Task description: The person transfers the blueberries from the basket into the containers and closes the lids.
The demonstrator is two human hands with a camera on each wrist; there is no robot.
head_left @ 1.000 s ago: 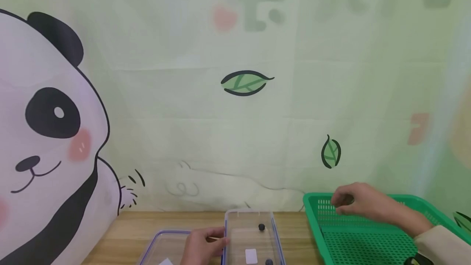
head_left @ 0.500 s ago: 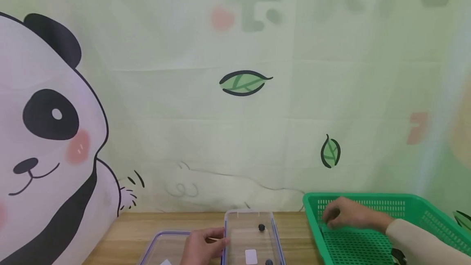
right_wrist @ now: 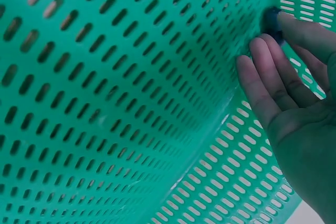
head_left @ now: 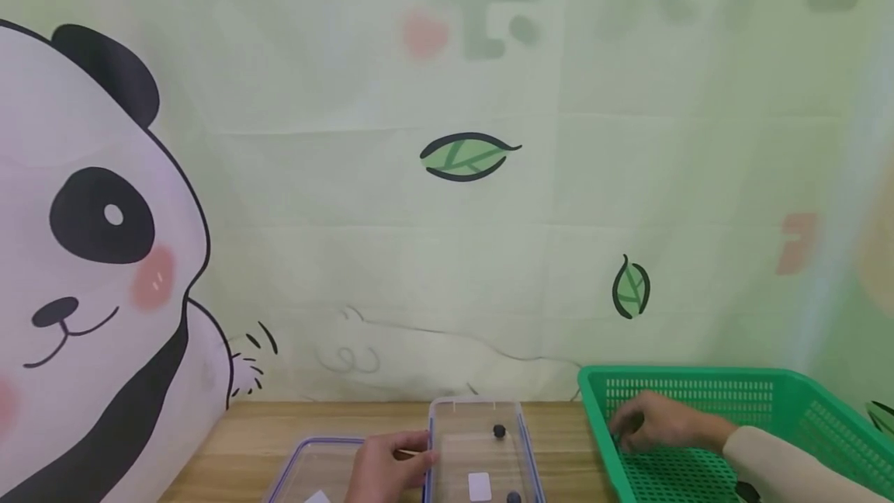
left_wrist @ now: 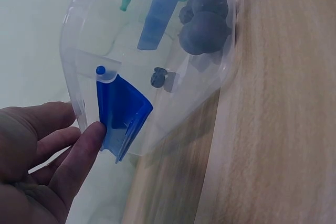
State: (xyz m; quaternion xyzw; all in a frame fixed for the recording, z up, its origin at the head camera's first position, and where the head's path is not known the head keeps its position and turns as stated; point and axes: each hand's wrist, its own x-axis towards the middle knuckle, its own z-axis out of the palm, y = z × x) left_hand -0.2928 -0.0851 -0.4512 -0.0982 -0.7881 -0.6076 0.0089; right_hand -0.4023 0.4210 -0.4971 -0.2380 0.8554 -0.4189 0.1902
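A clear plastic box [head_left: 447,449] with blue side latches stands mid-table, with several dark blueberries [left_wrist: 203,32] in it. At its left side my left hand [head_left: 391,464] holds the wall, fingers at the blue latch [left_wrist: 121,111] in the left wrist view. Inside the green basket [head_left: 775,372], my right hand [head_left: 660,419] reaches low by the left wall. The right wrist view has its thumb and fingertips around a dark blueberry [right_wrist: 273,24] in the basket's corner; part of the berry is hidden by the fingers.
A clear lid [head_left: 314,456] with a blue rim lies left of the box, partly behind my left hand. A small white label [head_left: 479,487] shows on the box. The wooden table [head_left: 559,441] meets a printed backdrop [head_left: 349,254] behind.
My right hand has moved left and down into the basket, from above it to the blueberry by the left wall. My left hand stays on the box.
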